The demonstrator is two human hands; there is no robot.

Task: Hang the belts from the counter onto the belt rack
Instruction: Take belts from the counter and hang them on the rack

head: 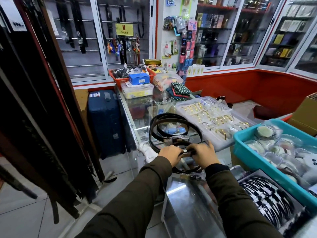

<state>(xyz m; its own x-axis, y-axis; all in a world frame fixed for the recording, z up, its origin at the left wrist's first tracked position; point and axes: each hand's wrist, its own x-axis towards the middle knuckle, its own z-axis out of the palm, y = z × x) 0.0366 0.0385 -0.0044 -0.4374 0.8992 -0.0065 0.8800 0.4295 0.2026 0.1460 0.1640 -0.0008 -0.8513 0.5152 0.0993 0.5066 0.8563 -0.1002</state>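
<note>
- While both hands work at the near end of the coiled belts (173, 127), still lying on the glass table (137, 115), nothing yet lifted toward the belt rack (42, 134) at far left.
- Left hand (170, 154): grip closed round a belt strap beside the buckle (186, 151).
- Right hand (203, 154): grip closed on the same belt from the other side, fingers curled over it.
- Loops overlapping and wrapped partly in clear plastic; likely to drag a second belt along if pulled up fast, or to snag on a neighbour.
- Tray of bangles (211, 117) just beside the coil on the right; a swinging strap could catch its edge and scatter the contents.
- Table edge near on the left; a loose coil could slide off to the floor once one belt is freed.
- Rack already crowded with hanging belts, well apart from the table; a trailing buckle could knock into those on the way across.
</note>
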